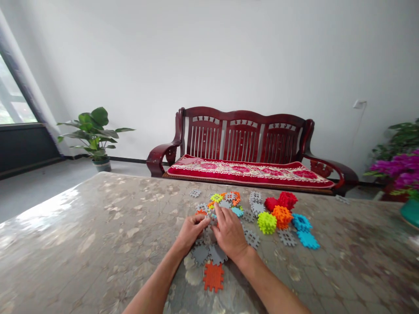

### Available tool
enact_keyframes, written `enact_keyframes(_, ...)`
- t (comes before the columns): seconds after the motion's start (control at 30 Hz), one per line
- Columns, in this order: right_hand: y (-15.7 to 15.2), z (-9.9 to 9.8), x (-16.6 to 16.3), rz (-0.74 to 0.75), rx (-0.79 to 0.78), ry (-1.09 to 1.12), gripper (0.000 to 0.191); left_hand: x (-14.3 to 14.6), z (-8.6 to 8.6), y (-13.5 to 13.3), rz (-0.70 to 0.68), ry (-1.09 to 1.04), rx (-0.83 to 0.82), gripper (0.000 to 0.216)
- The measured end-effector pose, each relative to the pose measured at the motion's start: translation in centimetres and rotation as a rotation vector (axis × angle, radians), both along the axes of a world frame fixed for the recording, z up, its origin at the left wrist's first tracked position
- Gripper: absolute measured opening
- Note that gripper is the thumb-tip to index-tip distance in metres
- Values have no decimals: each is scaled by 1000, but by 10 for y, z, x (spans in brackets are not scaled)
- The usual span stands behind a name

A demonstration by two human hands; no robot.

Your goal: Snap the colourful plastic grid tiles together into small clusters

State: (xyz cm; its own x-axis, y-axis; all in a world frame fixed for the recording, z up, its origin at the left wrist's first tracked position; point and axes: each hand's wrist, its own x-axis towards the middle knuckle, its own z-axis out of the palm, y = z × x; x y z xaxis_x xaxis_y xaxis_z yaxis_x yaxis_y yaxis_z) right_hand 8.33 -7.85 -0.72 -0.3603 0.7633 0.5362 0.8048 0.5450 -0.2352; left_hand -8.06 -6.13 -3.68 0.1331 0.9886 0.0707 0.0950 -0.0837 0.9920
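Both my hands rest on a spread of flat, toothed plastic tiles on the marbled table [98, 226]. My left hand [191, 231] is curled, its fingertips pinched at a grey tile between the hands. My right hand [229, 233] lies over the tiles with its fingers together and its forefinger stretched toward the yellow tile [216, 198]. Grey tiles [206, 254] and an orange tile [213, 276] lie just below my wrists. Built cubes stand to the right: lime green [266, 222], orange [282, 216], red [283, 200].
Blue pieces [304, 231] and loose grey tiles [287, 237] lie to the right of the cubes. A red wooden bench [245, 152] with a flowered cushion stands behind the table. A potted plant [94, 135] is at left, purple flowers [399, 168] at right.
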Motion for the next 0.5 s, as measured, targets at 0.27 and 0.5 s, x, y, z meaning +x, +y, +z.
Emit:
enact_keyframes(0.27, -2, -5, 4, 47, 35, 34, 72, 6, 2, -2, -47, -25, -42, 46)
enact_keyframes(0.5, 47, 12, 73, -185, -68, 101, 62, -5, 2, 5, 237, 92, 20, 50)
